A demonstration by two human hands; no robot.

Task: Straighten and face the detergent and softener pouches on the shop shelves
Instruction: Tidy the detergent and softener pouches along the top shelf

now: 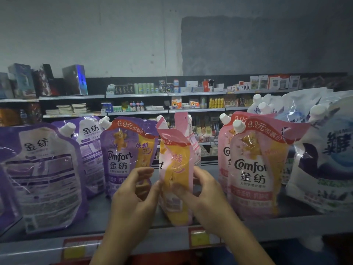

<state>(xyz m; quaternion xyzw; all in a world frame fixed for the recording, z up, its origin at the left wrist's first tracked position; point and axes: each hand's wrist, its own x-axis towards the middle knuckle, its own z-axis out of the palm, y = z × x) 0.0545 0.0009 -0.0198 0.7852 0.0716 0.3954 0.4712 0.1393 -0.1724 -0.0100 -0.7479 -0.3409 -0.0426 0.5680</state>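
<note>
A pink and yellow softener pouch (176, 165) stands in the middle of the grey shelf (286, 226), turned edge-on and creased at the top. My left hand (136, 196) pinches its left edge and my right hand (202, 192) grips its right side, thumb on the front. A purple Comfort pouch (127, 155) faces front just left of it. Two purple pouches (45, 176) further left show their backs. Two pink Comfort pouches (256, 169) face front on the right. White and blue detergent pouches (324, 155) stand at the far right.
Price labels (199, 238) sit on the shelf's front lip. Behind the pouches, across an aisle, more shelves (137, 95) carry small goods and boxes. A grey wall (248, 44) rises above them.
</note>
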